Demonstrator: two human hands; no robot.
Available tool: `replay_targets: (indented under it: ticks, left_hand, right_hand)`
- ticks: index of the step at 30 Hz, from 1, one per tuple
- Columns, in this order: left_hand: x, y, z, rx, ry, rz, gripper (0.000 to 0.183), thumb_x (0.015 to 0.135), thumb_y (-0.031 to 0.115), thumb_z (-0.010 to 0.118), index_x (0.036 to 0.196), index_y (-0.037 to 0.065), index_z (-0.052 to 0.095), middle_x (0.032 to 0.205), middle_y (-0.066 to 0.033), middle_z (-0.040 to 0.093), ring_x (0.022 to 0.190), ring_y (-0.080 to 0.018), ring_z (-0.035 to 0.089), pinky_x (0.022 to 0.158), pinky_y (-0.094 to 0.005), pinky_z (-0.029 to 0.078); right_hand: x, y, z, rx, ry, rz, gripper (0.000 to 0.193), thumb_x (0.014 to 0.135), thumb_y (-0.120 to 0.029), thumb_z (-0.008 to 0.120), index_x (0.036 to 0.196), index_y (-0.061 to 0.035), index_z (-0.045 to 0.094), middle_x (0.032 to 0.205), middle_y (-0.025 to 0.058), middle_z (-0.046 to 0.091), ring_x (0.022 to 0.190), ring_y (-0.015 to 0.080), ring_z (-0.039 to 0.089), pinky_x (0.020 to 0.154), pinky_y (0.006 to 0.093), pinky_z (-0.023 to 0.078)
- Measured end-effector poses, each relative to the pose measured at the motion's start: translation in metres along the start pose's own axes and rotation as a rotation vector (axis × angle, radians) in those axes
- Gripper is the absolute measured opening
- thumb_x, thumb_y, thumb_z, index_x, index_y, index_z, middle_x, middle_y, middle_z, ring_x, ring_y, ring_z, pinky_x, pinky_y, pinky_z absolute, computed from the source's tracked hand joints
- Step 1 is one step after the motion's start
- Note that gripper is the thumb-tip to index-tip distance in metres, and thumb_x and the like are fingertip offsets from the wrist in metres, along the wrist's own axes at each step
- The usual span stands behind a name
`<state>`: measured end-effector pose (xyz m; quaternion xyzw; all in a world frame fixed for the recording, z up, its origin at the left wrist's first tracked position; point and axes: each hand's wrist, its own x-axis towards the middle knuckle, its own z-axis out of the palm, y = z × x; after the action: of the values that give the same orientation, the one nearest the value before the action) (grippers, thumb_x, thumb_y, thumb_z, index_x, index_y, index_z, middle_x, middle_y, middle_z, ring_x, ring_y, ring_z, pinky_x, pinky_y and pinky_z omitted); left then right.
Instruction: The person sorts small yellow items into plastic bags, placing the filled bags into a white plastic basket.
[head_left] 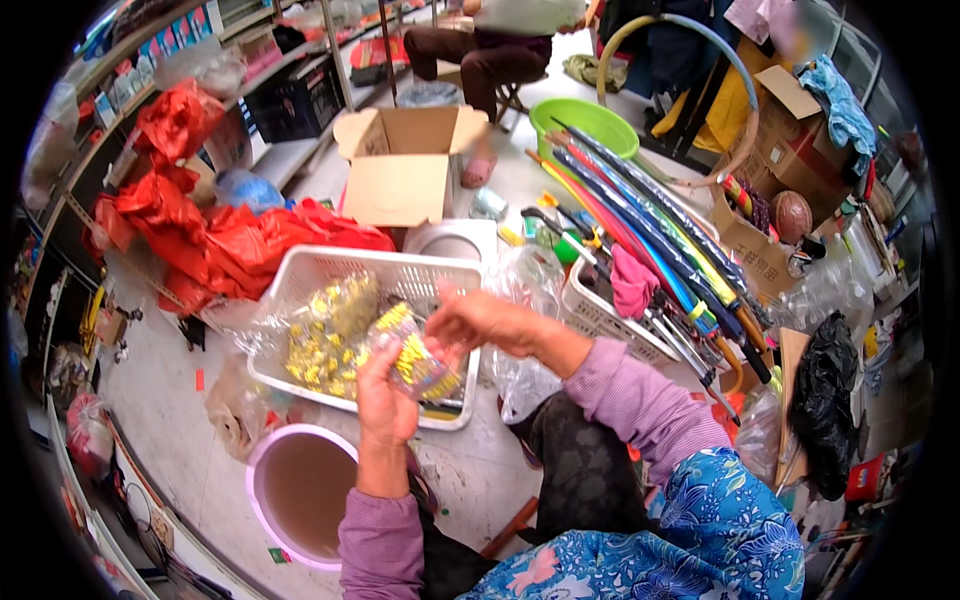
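My left hand (pixel 386 402) is closed round a small clear plastic packet (pixel 412 352) with little yellow pieces in it. Just to its right, my right hand (pixel 482 322) has its fingers apart and slightly curled, close to the packet's edge; I see nothing held in it, and whether the fingertips touch the plastic is unclear. Both hands are over a white slotted plastic basket (pixel 300 262). Inside the basket lie more yellow pieces (pixel 322 345) in clear bags, partly hidden by my left hand and the packet.
A purple-rimmed tub of murky water (pixel 262 500) stands left of my legs. Red plastic bags (pixel 240 240) heap up beyond it. An open cardboard box (pixel 398 185) and a green basin (pixel 600 128) are farther off. Umbrellas (pixel 650 225) lie across another basket at right. A person sits at the back.
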<state>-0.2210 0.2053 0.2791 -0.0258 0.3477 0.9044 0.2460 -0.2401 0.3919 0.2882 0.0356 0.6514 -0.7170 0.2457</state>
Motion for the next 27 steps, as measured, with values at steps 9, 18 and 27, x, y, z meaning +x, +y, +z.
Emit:
replay_targets:
  ticks: [9, 18, 27]
  left_hand:
    - [-0.009, -0.006, 0.011, 0.132, -0.145, -0.026, 0.026, 0.086, 0.009, 0.048, 0.109, -0.004, 0.051, 0.089, -0.0152, 0.063, 0.076, -0.0249, 0.064, 0.075, -0.0400, 0.053]
    - [-0.023, -0.017, 0.008, 0.330, -0.242, -0.018, 0.028, 0.085, 0.011, 0.059, 0.108, -0.004, 0.054, 0.097, -0.0123, 0.063, 0.080, -0.0191, 0.064, 0.068, -0.0314, 0.056]
    - [-0.022, -0.019, 0.013, 0.346, -0.233, -0.092, 0.035, 0.088, 0.019, 0.057, 0.113, -0.005, 0.050, 0.095, -0.0188, 0.063, 0.068, -0.0220, 0.066, 0.055, -0.0256, 0.055]
  right_hand:
    - [0.007, 0.011, 0.025, 0.246, -0.190, -0.098, 0.038, 0.087, -0.039, 0.057, 0.089, -0.0020, 0.061, 0.062, -0.0023, 0.054, 0.038, 0.0011, 0.040, 0.031, 0.0155, 0.032]
    - [-0.010, -0.037, 0.035, 0.429, -0.130, -0.356, 0.038, 0.092, -0.029, 0.051, 0.111, 0.0034, 0.047, 0.096, 0.0193, 0.063, 0.085, 0.0267, 0.065, 0.071, 0.0355, 0.056]
    - [-0.010, -0.043, 0.016, 0.630, 0.033, -0.423, 0.033, 0.094, -0.030, 0.046, 0.110, -0.0011, 0.047, 0.088, 0.0185, 0.062, 0.073, 0.0266, 0.066, 0.061, 0.0394, 0.057]
